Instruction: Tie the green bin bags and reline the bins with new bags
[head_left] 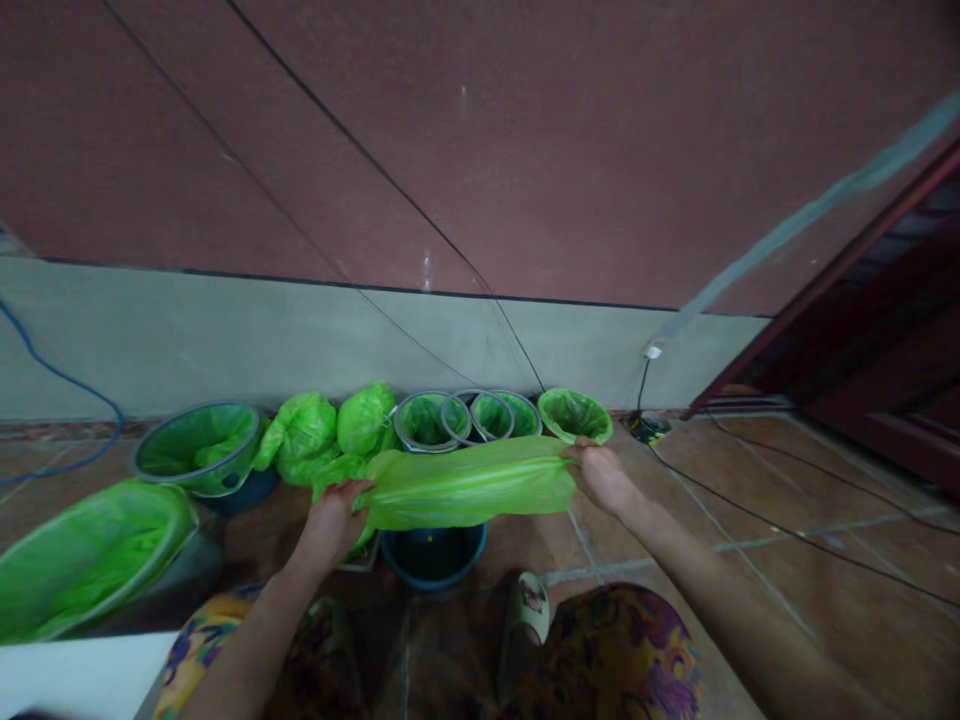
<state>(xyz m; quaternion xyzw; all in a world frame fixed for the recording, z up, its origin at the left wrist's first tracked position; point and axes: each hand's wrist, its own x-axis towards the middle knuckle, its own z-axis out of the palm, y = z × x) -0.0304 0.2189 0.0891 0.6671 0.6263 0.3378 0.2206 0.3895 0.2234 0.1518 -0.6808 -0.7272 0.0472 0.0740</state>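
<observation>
A green plastic bag [472, 485] is stretched sideways between my two hands, above the floor in front of me. My left hand [334, 522] is closed on its left end, and my right hand [601, 478] pinches its right end. Below the bag stands a dark blue basin [435, 570], its upper part hidden by the bag. Just beyond the bag are bins with green liners, one [420, 412] near the middle and another [576, 414] by my right hand. A loose grey ring [448, 430] leans over the middle bins.
Tied green bags [306, 430] sit by the wall. At left stand a round lined tub [251, 470] and a larger lined bin [202, 560]. A black cable [757, 520] crosses the tiles at right; a blue hose [67, 375] hangs at far left.
</observation>
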